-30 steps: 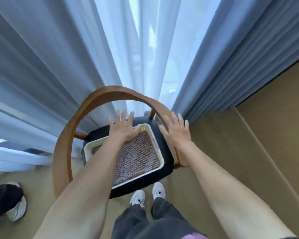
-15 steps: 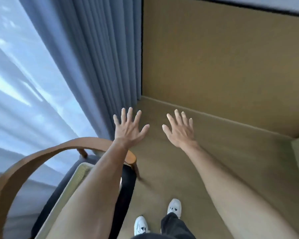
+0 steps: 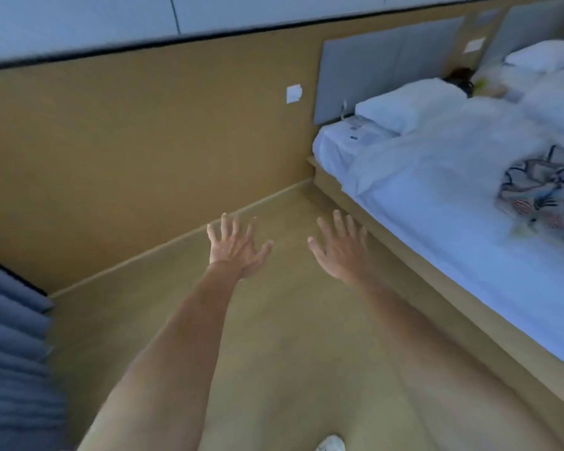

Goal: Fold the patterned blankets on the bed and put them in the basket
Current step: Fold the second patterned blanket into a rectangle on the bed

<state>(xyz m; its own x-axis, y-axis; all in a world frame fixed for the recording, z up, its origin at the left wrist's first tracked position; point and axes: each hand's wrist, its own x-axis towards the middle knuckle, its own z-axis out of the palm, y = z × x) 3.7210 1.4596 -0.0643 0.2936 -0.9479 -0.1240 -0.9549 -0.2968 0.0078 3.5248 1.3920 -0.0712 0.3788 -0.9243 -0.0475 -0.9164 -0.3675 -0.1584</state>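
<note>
Smooth tan floor under both spread, empty hands; crumpled patterned blanket lies on white bed.

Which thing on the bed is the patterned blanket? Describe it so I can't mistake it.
Find the bed along the right side, made up in white. Past the pillow, at the right edge of view, a crumpled heap lies on the bedding: the blanket. It alone is printed, with dark lines and reddish patches; everything around it is plain white.
</note>
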